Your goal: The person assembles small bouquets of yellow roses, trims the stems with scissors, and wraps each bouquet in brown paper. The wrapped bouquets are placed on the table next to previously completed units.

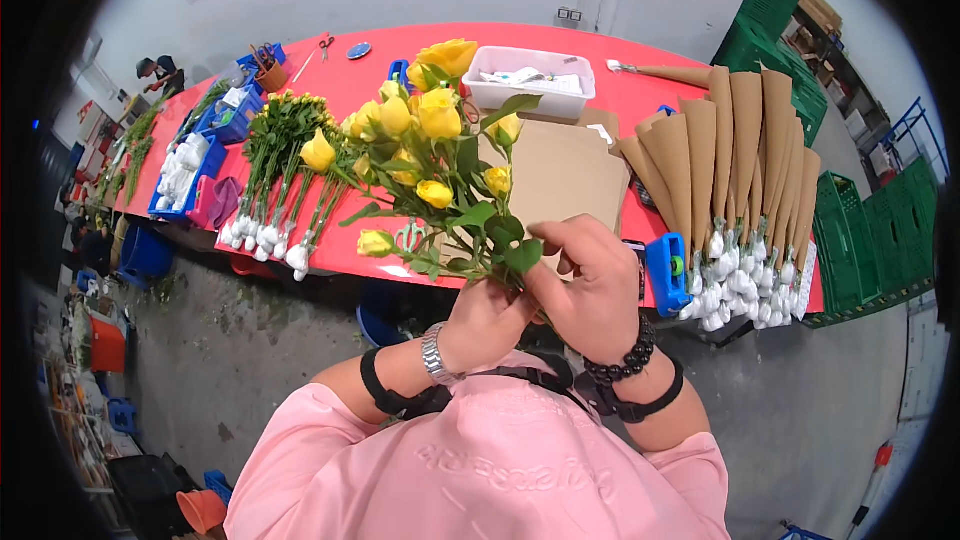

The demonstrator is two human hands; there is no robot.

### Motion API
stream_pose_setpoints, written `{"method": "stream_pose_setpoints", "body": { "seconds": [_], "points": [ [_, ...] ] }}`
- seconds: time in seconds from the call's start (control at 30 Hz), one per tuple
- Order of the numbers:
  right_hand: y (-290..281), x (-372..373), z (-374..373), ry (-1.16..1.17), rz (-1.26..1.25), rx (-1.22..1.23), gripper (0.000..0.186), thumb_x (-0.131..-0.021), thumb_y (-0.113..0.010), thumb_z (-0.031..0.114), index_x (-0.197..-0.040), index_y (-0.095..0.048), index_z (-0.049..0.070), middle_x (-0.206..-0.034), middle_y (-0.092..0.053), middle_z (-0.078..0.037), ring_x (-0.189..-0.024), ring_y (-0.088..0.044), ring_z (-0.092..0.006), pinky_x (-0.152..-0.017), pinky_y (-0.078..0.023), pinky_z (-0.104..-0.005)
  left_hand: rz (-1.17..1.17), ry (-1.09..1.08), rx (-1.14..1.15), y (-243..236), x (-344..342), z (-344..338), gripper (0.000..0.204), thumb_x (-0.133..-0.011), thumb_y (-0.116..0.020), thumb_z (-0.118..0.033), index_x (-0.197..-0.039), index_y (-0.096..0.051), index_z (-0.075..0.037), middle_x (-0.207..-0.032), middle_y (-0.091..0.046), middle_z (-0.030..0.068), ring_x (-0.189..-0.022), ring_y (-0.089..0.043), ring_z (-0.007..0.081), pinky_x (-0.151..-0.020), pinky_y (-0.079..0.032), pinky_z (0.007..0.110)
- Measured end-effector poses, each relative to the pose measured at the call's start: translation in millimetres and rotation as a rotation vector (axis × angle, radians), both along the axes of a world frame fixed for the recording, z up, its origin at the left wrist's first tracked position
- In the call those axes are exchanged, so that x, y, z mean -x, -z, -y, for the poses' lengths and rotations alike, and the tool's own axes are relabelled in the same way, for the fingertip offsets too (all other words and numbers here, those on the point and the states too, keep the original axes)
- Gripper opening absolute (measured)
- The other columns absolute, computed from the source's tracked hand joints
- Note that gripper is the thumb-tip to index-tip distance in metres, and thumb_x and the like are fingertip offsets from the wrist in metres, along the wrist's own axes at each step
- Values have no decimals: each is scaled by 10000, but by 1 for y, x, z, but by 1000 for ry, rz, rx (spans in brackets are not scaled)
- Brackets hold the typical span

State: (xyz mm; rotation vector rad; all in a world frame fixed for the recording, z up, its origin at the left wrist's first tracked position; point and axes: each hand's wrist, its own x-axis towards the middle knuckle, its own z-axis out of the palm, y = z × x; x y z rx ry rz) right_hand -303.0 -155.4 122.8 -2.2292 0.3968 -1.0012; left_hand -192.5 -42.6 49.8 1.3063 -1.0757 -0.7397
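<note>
In front of my chest I have a bunch of yellow roses [437,112], its blooms pointing away from me over the red table. My left hand [486,328] is wrapped round the stems low down, below the leaves. Beside it, my right hand [590,285] has its fingers curled at the same stems, thumb and forefinger close to the lower leaves. Most of the stems are hidden by my hands. A flat brown cardboard sheet [570,172] lies on the table behind the bunch, and green-handled scissors [410,234] lie left of the lower leaves.
To the right lie many brown paper cone-wrapped bunches [745,140] with white-wrapped stem ends, beside a blue tape dispenser [667,273]. More yellow-flower bunches [290,130] lie left. A white plastic bin [530,90] stands behind. Green crates [880,230] stand right; a person [162,75] is far left.
</note>
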Motion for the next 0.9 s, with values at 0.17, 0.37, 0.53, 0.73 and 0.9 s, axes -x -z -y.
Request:
{"method": "stream_pose_setpoints", "body": {
  "seconds": [0.17, 0.37, 0.53, 0.73, 0.9],
  "points": [
    [6, -15, -5, -61, 112, -214, 147, -819, -770, 69, -940, -711, 10, -830, -658, -118, -676, -643, -248, -630, -522, -330, -47, -17, -115, -9, -18, -9, 200, -1035, -594, -128, -1180, -633, 5, -933, -703, 81, -773, -670, 127, -696, -568, 303],
    [-1, -35, -14, -61, -4, -95, 196, -824, -757, 34, -1012, -709, 1, -894, -683, -118, -732, -646, -244, -671, -517, -335, 151, -100, -25, 3, -23, -17, 166, -957, -604, 21, -1121, -586, 8, -897, -662, 61, -773, -642, 126, -681, -533, 289],
    [18, -33, -15, -154, 73, -11, 307, -788, -758, 1, -1084, -679, 6, -978, -712, -149, -868, -678, -304, -744, -538, -384, 96, -124, -84, -5, -30, -25, 214, -891, -645, 30, -1101, -622, -1, -954, -681, 89, -785, -665, 168, -664, -524, 330],
    [19, -25, -22, -463, 96, 29, 246, -800, -759, -37, -1016, -660, 27, -1014, -728, -112, -876, -663, -325, -789, -541, -394, 579, -178, 194, -10, -40, -35, 218, -786, -700, 17, -998, -709, -29, -1071, -712, 145, -931, -693, 341, -803, -540, 436],
    [12, -18, -24, -439, -64, 48, 232, -815, -773, -14, -1013, -661, 30, -897, -682, -105, -806, -638, -309, -730, -527, -394, 616, -155, 199, 2, -44, -39, 187, -877, -699, -94, -1052, -693, -27, -1023, -698, 130, -930, -687, 317, -825, -543, 409]
  ]
}}
